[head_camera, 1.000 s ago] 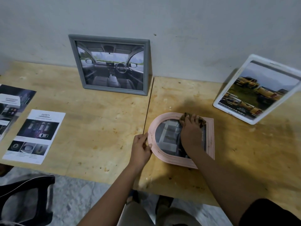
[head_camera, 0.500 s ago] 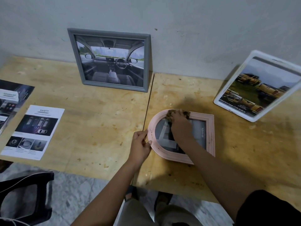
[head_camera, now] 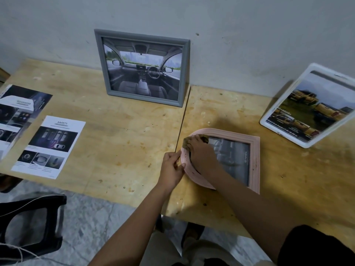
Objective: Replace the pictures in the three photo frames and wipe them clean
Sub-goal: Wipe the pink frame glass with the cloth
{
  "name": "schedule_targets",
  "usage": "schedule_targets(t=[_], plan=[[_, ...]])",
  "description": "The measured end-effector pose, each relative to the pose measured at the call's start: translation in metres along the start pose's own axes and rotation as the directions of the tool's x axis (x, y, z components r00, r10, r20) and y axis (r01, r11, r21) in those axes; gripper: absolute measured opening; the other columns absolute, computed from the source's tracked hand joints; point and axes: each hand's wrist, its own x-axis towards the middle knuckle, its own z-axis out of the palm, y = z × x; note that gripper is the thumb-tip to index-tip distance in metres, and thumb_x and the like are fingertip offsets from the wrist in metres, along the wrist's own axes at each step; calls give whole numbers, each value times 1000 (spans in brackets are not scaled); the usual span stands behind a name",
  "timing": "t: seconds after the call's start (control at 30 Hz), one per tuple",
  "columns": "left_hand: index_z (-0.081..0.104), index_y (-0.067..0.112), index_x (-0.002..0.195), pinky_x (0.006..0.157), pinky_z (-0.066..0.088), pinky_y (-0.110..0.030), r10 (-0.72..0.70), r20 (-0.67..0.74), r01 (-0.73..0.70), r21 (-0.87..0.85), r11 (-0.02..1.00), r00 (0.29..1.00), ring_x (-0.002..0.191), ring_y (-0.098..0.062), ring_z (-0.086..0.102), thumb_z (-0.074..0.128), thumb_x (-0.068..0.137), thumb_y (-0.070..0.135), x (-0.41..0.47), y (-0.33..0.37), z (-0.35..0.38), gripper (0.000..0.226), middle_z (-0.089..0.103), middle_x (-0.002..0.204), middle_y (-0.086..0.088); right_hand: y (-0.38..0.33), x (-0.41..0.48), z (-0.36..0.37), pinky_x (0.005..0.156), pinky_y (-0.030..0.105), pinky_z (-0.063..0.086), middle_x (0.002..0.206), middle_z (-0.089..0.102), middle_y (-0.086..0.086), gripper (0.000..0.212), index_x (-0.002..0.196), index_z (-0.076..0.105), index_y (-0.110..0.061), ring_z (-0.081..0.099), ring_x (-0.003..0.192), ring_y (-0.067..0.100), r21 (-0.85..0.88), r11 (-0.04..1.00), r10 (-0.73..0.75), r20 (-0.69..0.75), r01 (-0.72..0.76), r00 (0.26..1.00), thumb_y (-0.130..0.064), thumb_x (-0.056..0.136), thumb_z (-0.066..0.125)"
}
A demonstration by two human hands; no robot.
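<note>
A pink photo frame [head_camera: 254, 160] with one arched end lies flat on the wooden table [head_camera: 119, 143], holding a grey car picture. My left hand [head_camera: 172, 167] pinches its arched left edge. My right hand [head_camera: 201, 152] presses a brown cloth [head_camera: 187, 142] onto the frame's upper left corner, fingers curled over the cloth. A grey frame [head_camera: 143, 68] with a car-interior picture leans against the wall at the back. A white frame [head_camera: 307, 106] with yellow pickup trucks leans at the far right.
Two printed car brochure sheets [head_camera: 50, 146] lie on the left part of the table. A black plastic chair [head_camera: 30, 227] stands at the lower left, off the table's front edge. A grey wall runs behind the table.
My right hand with the cloth has slid leftward across the pink frame, from its upper middle to its arched upper left corner. My left hand has stayed on the frame's left edge.
</note>
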Motion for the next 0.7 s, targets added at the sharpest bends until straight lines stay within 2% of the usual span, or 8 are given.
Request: schedule_targets(t=[0.17,0.23,0.3,0.43,0.53,0.6,0.63,0.7], plan=[[50,8,133,80,37,-4,21,-12,-21,25,999,1000,98,-13,45,60,87,3,1,-3,1,47,43,110,-4,-3,-12,-1,103,33,39,144,42,9,41,137,43,-10,36,135,21,-31,998,-60,71,63,996,-16,96,40],[53,9,130,83,37,-10,21,-25,-20,24,1000,999,98,-14,45,60,87,4,1,-3,2,44,44,109,-4,-3,-16,-2,98,36,43,142,46,10,42,135,47,-11,41,133,23,-39,995,-86,80,89,993,-24,96,40],[55,8,127,80,36,-8,17,-54,-17,8,1000,998,95,-13,46,59,87,3,-1,-1,4,41,44,107,-3,-5,-20,-5,86,36,49,131,56,12,48,127,55,-9,53,122,26,-25,991,-128,68,130,989,-32,91,33],[61,7,119,72,38,-2,19,-102,-22,-35,999,995,87,-11,46,62,85,1,-12,-4,10,34,47,101,-5,-3,-23,-15,84,32,44,132,54,8,37,129,52,-12,54,114,26,-46,986,-151,130,158,980,-21,96,41],[68,11,108,71,39,-4,33,-69,-33,2,999,997,85,-11,50,61,85,2,-22,-14,6,25,53,97,-7,0,-34,-16,74,30,41,123,60,9,38,123,57,-12,59,97,29,47,985,-171,109,167,979,-25,92,39],[71,10,100,69,38,-7,39,-45,-37,44,998,998,84,-8,52,56,88,3,-22,-16,-2,21,60,97,-11,3,-41,-14,71,33,45,120,62,10,33,119,61,-11,62,91,32,94,979,-193,106,183,975,-22,92,44],[72,9,101,69,37,-9,29,-43,-27,53,998,999,88,-11,53,53,90,5,-18,-14,-5,22,63,100,-11,3,-43,-12,71,36,48,120,62,11,33,117,62,-11,63,89,34,108,976,-200,97,190,975,-21,90,45],[69,8,110,78,38,-16,-38,-60,40,24,999,997,101,-18,56,50,94,12,-5,-4,-11,24,65,110,-9,4,-47,-10,72,38,51,124,61,12,36,117,63,-11,64,95,35,107,974,-209,80,200,975,-20,87,45]])
